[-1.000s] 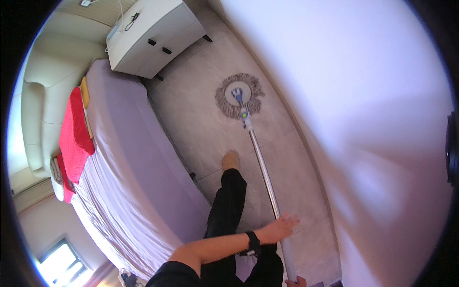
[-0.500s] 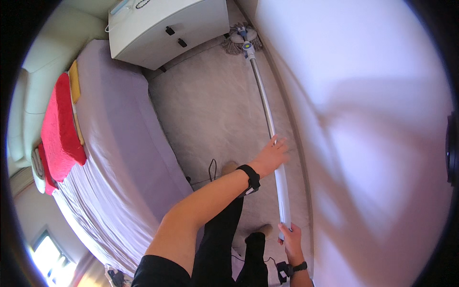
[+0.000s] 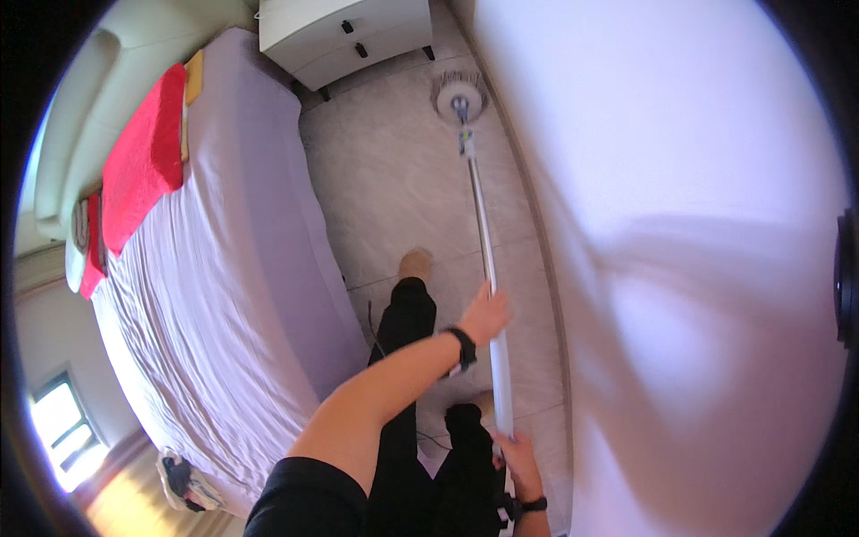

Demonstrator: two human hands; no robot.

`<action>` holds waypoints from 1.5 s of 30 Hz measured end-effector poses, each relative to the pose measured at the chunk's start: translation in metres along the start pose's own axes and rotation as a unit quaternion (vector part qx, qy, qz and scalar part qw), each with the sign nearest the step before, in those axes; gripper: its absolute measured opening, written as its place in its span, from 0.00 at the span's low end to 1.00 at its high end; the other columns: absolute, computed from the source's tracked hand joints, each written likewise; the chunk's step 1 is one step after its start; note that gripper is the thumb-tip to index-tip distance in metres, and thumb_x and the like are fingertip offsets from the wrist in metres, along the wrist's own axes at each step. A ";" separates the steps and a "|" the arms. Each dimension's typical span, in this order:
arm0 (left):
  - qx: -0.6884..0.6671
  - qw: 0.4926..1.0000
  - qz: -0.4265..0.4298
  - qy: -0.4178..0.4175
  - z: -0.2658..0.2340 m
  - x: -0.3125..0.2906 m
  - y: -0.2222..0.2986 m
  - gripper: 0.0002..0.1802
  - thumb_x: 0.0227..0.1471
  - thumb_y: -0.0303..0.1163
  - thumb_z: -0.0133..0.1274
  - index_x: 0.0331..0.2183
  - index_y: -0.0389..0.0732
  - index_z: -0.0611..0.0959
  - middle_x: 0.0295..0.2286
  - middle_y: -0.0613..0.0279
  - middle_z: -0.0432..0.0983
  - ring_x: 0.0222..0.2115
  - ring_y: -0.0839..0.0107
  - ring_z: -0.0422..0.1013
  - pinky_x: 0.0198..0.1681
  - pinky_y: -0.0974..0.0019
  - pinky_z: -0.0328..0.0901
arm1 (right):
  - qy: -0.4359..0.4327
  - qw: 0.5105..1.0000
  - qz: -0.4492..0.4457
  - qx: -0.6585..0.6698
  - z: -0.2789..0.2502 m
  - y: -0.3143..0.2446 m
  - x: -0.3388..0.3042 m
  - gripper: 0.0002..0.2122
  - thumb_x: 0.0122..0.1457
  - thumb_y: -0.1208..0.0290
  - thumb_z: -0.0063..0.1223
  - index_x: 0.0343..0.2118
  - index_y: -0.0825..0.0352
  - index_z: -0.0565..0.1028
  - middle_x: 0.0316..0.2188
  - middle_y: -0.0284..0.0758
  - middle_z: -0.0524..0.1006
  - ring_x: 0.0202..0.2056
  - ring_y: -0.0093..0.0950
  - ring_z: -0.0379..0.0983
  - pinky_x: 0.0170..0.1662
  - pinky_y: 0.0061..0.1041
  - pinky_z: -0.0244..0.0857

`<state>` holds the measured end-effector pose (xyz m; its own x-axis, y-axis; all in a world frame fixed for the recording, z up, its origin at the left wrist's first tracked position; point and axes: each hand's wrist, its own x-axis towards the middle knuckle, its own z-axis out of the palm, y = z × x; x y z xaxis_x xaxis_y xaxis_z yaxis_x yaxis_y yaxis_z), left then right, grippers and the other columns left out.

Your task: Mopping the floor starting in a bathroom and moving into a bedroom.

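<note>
A spin mop with a silver-and-white pole (image 3: pixel 483 224) stretches away from me across the floor. My left hand (image 3: pixel 486 316) is closed round the middle of the pole. Lower down, near the end of the white grip section, my right hand (image 3: pixel 519 464) wraps the pole. At the far end, the round mop head (image 3: pixel 460 98) with its grey fringe lies on the floor, close to the wall skirting and just short of the white cabinet.
A white cabinet (image 3: pixel 349 40) on dark legs stands at the far end. The bed (image 3: pixel 242 206) with its lilac sheet and a red pillow (image 3: pixel 148 161) runs along the left. The white wall (image 3: pixel 680 268) borders the right. My feet stand on pale floor tiles (image 3: pixel 376 170).
The mop head has come back from the corner beside the cabinet, toward me. My view has shifted, and my left hand is now closed on the pole where its fingers were partly spread.
</note>
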<state>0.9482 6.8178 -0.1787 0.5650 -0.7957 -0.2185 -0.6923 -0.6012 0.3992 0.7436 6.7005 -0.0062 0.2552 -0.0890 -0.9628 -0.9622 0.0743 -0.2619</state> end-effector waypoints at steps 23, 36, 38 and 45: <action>-0.163 0.968 0.182 -0.053 0.013 -0.100 0.190 0.04 0.36 0.30 0.50 0.16 0.44 0.78 0.20 0.58 0.73 0.27 0.60 0.71 0.39 0.54 0.60 | 0.091 0.965 0.129 -0.208 -0.090 0.169 -0.187 0.16 0.51 0.59 0.55 0.26 0.71 0.71 0.15 0.29 0.68 0.19 0.19 0.65 0.20 0.23 0.58; 0.124 0.991 -0.046 0.000 -0.069 0.013 -0.106 0.06 0.39 0.29 0.52 0.26 0.47 0.79 0.29 0.63 0.72 0.40 0.66 0.65 0.40 0.58 0.58 | 0.018 0.997 -0.054 -0.061 0.070 -0.100 0.009 0.18 0.53 0.55 0.52 0.29 0.69 0.71 0.13 0.26 0.65 0.12 0.16 0.62 0.14 0.16 0.56; 0.124 0.992 -0.034 -0.005 -0.056 0.001 -0.071 0.05 0.39 0.29 0.52 0.25 0.47 0.79 0.28 0.63 0.72 0.40 0.65 0.66 0.42 0.57 0.58 | 0.028 0.996 -0.058 -0.058 0.047 -0.064 -0.006 0.18 0.53 0.55 0.52 0.29 0.69 0.71 0.13 0.26 0.65 0.12 0.16 0.61 0.14 0.16 0.55; 0.005 0.999 0.041 0.002 0.045 -0.058 0.171 0.06 0.41 0.31 0.49 0.24 0.44 0.80 0.26 0.54 0.73 0.38 0.57 0.69 0.54 0.43 0.51 | 0.081 0.994 -0.023 -0.073 -0.092 0.147 -0.112 0.14 0.52 0.59 0.54 0.25 0.68 0.71 0.11 0.26 0.64 0.10 0.16 0.60 0.12 0.18 0.52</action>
<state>0.7776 6.7576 -0.1377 0.5090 -0.8414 -0.1815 -0.7407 -0.5355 0.4056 0.5653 6.6302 0.0690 0.2914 -0.2491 -0.9236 -0.9566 -0.0776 -0.2808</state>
